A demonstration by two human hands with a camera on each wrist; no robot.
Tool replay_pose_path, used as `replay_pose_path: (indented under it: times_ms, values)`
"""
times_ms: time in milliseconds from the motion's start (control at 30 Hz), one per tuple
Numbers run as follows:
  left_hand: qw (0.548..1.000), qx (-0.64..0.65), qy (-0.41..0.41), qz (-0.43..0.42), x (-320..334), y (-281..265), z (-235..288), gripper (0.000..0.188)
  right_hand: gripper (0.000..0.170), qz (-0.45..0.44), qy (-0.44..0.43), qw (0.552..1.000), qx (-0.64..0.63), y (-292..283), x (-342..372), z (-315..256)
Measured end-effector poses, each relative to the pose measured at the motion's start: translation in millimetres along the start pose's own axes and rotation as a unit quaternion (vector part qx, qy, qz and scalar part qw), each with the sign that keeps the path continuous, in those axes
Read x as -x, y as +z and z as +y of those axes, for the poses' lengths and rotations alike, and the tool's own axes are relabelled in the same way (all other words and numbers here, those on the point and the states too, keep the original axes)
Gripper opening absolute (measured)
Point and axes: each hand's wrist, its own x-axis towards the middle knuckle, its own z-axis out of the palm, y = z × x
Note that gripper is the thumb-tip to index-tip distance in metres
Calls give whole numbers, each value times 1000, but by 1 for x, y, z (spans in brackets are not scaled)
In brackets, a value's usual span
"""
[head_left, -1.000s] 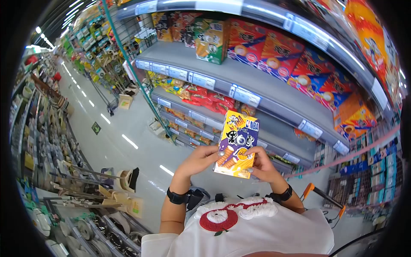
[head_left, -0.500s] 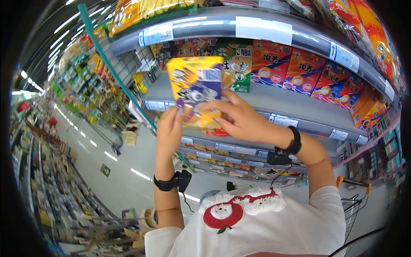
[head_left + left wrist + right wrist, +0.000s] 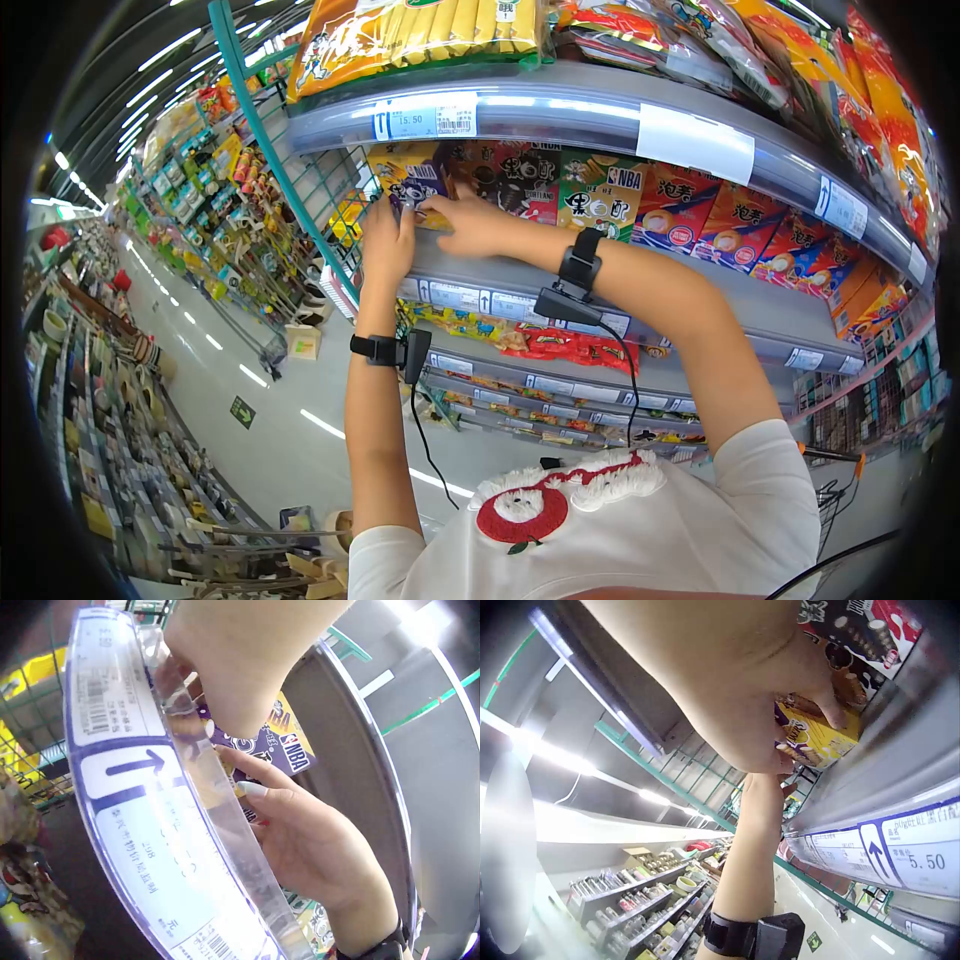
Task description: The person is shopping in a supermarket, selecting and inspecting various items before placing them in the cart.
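Note:
A purple and yellow snack box (image 3: 408,170) with NBA lettering stands at the left end of the upper shelf, under the shelf above. My left hand (image 3: 387,240) holds its lower left edge, thumb on the front. At its lower right side my right hand (image 3: 478,224) grips it, fingers against the front and side. The left wrist view shows the box (image 3: 289,750) sideways, partly covered by a forearm, with the right hand (image 3: 300,832) near it. Seen from the right wrist, fingers reach across the yellow front (image 3: 825,739). Dark snack boxes (image 3: 500,175) stand beside it.
To the right stand a green snack box (image 3: 590,200) and several red and blue boxes (image 3: 740,225). A price rail (image 3: 465,298) runs along the shelf's front edge. A green wire frame (image 3: 265,150) closes the left end. Bagged snacks (image 3: 430,40) lie on the shelf above.
Both hands have carried the purple and yellow snack box from in front of the body up and left onto the shelf. The arms are now stretched forward.

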Motion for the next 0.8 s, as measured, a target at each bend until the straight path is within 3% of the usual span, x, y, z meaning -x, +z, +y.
replay_pose_path:
  times_ms: [133,267,367,400,500,633,800]
  values:
    - [992,-71,-100,-25,-1,4,14,57,58,61,-23,997,-43,20,-10,22]
    - [983,-132,-105,-67,0,8,8,62,62,100,-25,991,-84,32,0,22]
    - [979,-142,-113,-90,-1,5,10,61,64,43,11,997,-60,32,2,16]
    - [981,-136,-112,-87,-1,3,12,59,63,34,41,996,-64,29,3,11]
    - [986,-120,-103,-60,1,4,10,56,63,92,-6,993,-70,34,6,20]
    - [991,-86,-98,-32,2,2,15,50,61,95,34,993,-61,38,4,28]
    - [988,-102,-74,-88,2,-5,20,44,60,91,35,993,-67,33,6,27]
